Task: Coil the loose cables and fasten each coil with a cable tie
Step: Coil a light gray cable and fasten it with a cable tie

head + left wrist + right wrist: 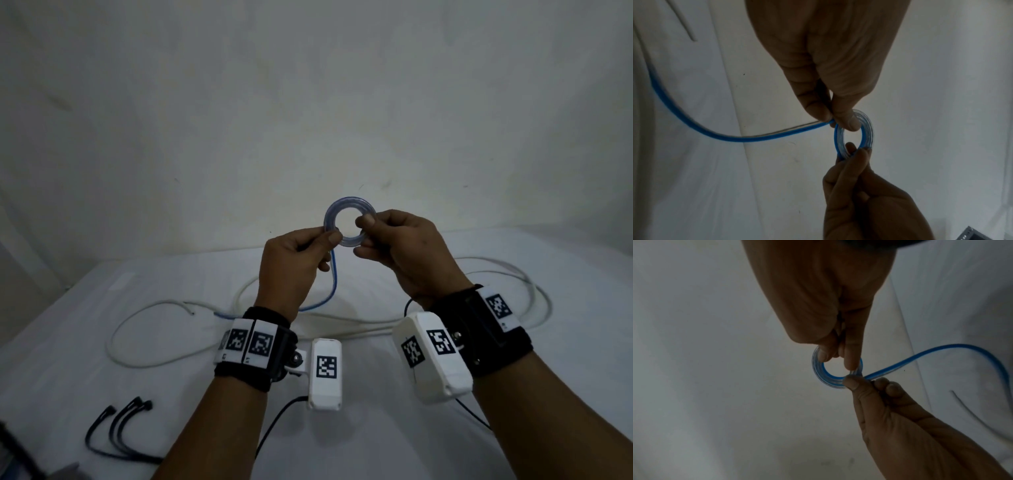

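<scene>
White sheeting [376, 445] covers the work surface and the backdrop, and nearest me at seven o'clock lie the black cable ties [118, 431], untouched, with the white cable [144, 359] sprawled loose across the middle beyond my wrists. Farther out, at twelve o'clock and held above the sheet, my left hand [294, 263] pinches the blue cable coil [349, 222] at its eight o'clock edge, thumb and forefinger clamped where the free tail [694, 126] leaves it, while my right hand [407, 250] pinches the four o'clock edge. I judge the winding to be mid-step: next I must feed the trailing tail round without loosening either pinch, then reach for a tie.
</scene>
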